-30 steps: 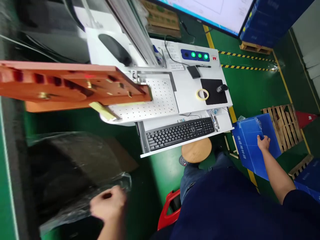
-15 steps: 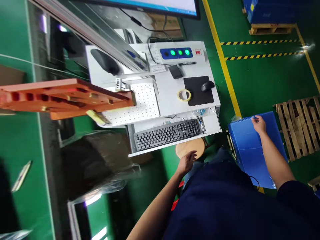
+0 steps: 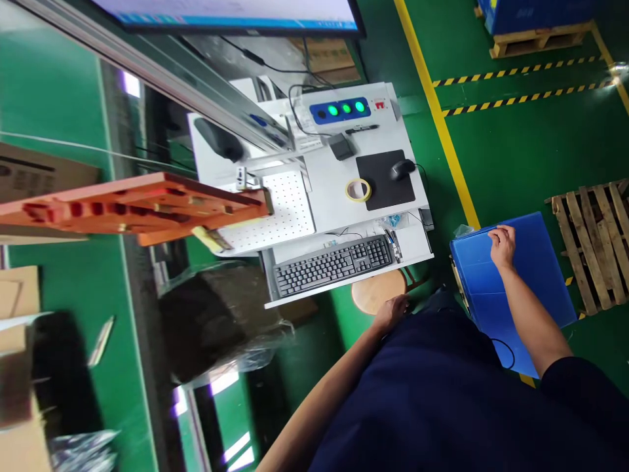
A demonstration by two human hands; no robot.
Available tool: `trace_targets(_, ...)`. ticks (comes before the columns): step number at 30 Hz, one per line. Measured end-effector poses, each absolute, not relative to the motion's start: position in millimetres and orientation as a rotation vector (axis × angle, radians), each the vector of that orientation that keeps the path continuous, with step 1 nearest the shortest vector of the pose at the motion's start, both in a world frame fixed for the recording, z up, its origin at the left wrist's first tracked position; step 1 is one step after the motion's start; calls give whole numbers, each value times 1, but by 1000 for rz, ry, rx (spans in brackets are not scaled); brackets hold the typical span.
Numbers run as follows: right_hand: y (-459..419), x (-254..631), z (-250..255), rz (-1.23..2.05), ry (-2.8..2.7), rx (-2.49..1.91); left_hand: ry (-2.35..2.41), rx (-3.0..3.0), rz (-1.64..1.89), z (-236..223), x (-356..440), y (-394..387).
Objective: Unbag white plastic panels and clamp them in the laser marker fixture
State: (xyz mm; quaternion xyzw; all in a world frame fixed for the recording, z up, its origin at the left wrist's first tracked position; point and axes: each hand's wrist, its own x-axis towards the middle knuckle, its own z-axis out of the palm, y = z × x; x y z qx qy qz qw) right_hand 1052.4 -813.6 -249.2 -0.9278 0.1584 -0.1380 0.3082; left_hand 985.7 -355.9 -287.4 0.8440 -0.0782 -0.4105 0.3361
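Both hands busy: my right hand (image 3: 501, 244) lies fingers-spread on the blue box (image 3: 535, 262); left hand (image 3: 390, 312), grip unreadable, by the wooden stool (image 3: 376, 292) under the keyboard (image 3: 334, 263)

Left hand (image 3: 393, 309) fingers blurred; monitor (image 3: 230, 14) cut off at top.

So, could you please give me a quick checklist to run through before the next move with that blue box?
1. Right hand on the blue box: ok, resting flat on its top.
2. Right hand gripping the box: not ok, fingers lie open.
3. Left hand free: ok, empty, beside the wooden stool.
4. Box contents: cannot tell, top is shut.
5. Keyboard out of the way: ok, on its tray.
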Motion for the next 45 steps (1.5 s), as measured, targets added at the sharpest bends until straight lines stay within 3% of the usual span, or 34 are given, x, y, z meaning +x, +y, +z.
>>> trace_targets(10, -818, 1042, -244, -457, 290, -2524, -194, 2258, -997, -265, 1002, -363)
trace_targets(17, -814, 1049, -247, -495, 234, -2511, -585, 2054, -797, -258, 1084, -513)
trace_targets(24, -816, 1042, -250, -487, 184, -2510, -1007, 1901, -734, -297, 1158, -640)
trace_targets(29, -825, 1006, -248, -458, 275, -2527, -983, 1911, -782, -319, 1163, -660)
trace_targets(40, -825, 988, -245, -416, 382, -2474, -918, 2029, -862, -319, 1160, -673)
trace_targets(45, -817, 910, -236, -327, 466, -2537, -881, 2075, -913, -333, 1162, -689)
